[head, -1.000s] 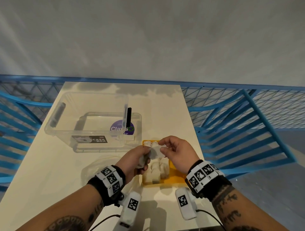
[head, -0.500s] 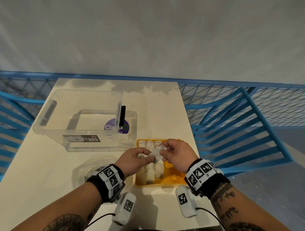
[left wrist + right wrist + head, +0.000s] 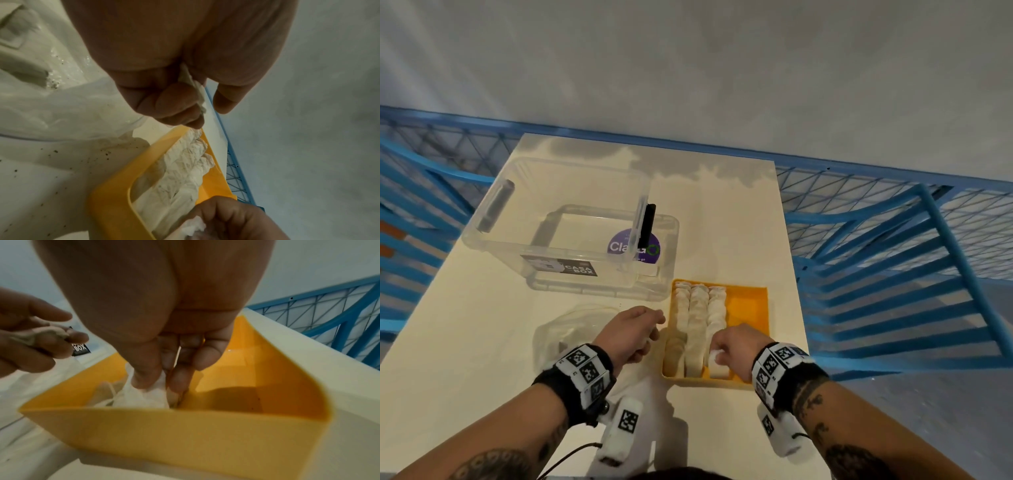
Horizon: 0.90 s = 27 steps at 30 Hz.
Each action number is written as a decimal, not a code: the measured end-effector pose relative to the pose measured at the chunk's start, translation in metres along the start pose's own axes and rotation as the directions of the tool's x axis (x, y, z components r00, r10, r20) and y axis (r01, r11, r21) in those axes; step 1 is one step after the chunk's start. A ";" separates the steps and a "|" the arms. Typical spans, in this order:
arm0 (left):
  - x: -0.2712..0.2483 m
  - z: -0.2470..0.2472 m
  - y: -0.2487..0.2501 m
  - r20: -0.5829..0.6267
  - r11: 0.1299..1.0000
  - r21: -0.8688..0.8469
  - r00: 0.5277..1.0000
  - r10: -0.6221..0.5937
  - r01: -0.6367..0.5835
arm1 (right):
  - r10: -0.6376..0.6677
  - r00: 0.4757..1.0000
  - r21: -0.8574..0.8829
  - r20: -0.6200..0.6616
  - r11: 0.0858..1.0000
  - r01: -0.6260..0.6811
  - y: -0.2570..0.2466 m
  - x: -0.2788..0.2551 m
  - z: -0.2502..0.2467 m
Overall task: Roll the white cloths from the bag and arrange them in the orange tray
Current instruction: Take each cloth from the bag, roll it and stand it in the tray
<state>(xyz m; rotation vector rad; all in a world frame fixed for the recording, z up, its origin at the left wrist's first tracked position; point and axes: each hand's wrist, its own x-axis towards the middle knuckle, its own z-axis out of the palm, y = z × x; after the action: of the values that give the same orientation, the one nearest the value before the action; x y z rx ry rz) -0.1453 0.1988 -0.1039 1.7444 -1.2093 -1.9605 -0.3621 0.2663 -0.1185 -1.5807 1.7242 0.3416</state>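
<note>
The orange tray [image 3: 751, 308] sits on the table's right side and holds three rows of rolled white cloths [image 3: 698, 318]. My right hand [image 3: 722, 353] pinches a rolled white cloth [image 3: 717, 365] down at the near end of the third row; its fingertips [image 3: 144, 381] press into that roll [image 3: 141, 396] inside the tray [image 3: 164, 434]. My left hand [image 3: 649, 337] hovers just left of the tray, fingers curled round a small piece of white cloth [image 3: 197, 92]. The clear plastic bag [image 3: 571, 329] lies left of that hand.
A clear plastic box [image 3: 558, 222] with its lid leaning under it stands behind the bag. The tray's right third [image 3: 748, 305] is bare orange. The table [image 3: 722, 212] ends just right of the tray, with blue metal railings [image 3: 893, 274] on both sides.
Both hands were working one cloth above the tray. Now my right hand has lowered the roll into the tray's near end, and my left hand has drawn away to the left.
</note>
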 end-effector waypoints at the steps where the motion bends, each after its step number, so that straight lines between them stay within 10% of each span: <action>1: -0.001 0.000 -0.001 -0.002 1.000 -0.007 1.000 -0.004 0.004 | 0.011 1.000 0.000 -0.011 1.000 -0.011 0.000 0.004 0.003; 19: -0.012 0.009 0.005 0.135 0.972 -0.236 0.991 0.025 0.008 | 0.129 0.972 0.217 -0.197 0.972 -0.085 0.001 0.016 0.020; 27: -0.019 0.017 0.014 0.193 0.966 -0.229 0.968 0.161 -0.115 | 0.109 0.877 0.617 -0.467 0.751 0.235 -0.037 -0.015 -0.022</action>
<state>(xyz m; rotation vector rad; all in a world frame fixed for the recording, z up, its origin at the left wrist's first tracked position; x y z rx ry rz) -0.1604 0.2097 -0.0811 1.3373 -1.0986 -2.1427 -0.3356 0.2557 -0.0823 -1.2202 1.8422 -0.7112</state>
